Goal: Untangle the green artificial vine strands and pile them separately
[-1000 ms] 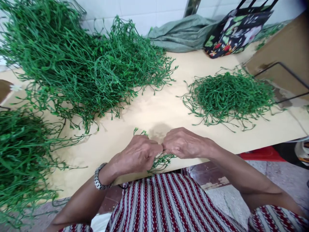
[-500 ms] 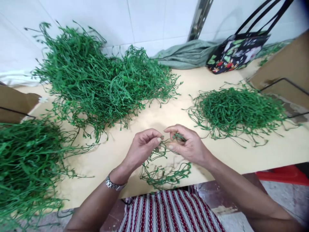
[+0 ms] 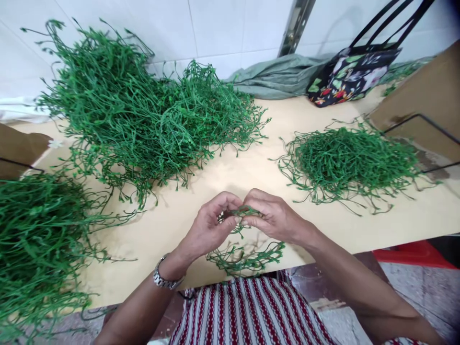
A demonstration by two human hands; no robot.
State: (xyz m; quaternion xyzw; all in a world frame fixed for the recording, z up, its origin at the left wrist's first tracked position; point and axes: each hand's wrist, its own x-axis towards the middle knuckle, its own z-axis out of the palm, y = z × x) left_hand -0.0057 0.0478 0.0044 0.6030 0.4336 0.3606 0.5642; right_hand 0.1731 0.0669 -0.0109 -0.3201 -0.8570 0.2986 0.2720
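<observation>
- The left hand point(image 3: 212, 225) and right hand point(image 3: 275, 215) meet just above the desk point(image 3: 247, 175), near its front edge.
- Each grip pinches the green sprig point(image 3: 247, 211) between thumb and fingers; from here I can't count its stems.
- Right below, a small clump point(image 3: 247, 258) lies loose.
- A big heap point(image 3: 136, 115) leans by the wall point(image 3: 223, 28), with a dark pile point(image 3: 354, 158) off to the person's right.
- Behind that pile, there's a floral bag point(image 3: 350, 76).
</observation>
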